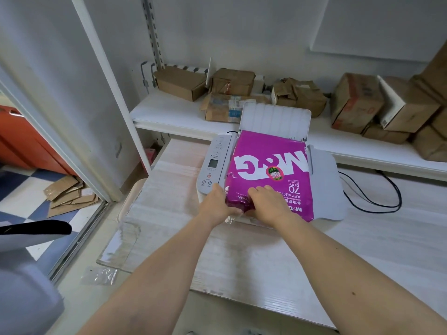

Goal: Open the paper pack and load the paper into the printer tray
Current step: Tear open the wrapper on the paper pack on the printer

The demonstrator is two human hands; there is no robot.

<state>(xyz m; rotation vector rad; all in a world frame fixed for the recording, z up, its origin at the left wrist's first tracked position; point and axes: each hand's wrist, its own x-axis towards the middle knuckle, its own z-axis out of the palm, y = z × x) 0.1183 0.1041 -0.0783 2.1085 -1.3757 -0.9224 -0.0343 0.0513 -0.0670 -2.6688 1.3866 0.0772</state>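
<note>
A purple paper pack with large white letters lies flat on top of a white printer. The printer's rear tray stands open and upright behind the pack. My left hand grips the pack's near left corner, where the wrapper is crumpled. Beside it, my right hand presses down on the near edge with its fingers curled over the wrapper. The wrapper has a small tear on its left side. No loose sheets are visible.
The printer sits on a pale wooden table. Its control panel is left of the pack. A black cable loops at the right. Cardboard boxes fill the white shelf behind. A plastic bag lies at the lower left.
</note>
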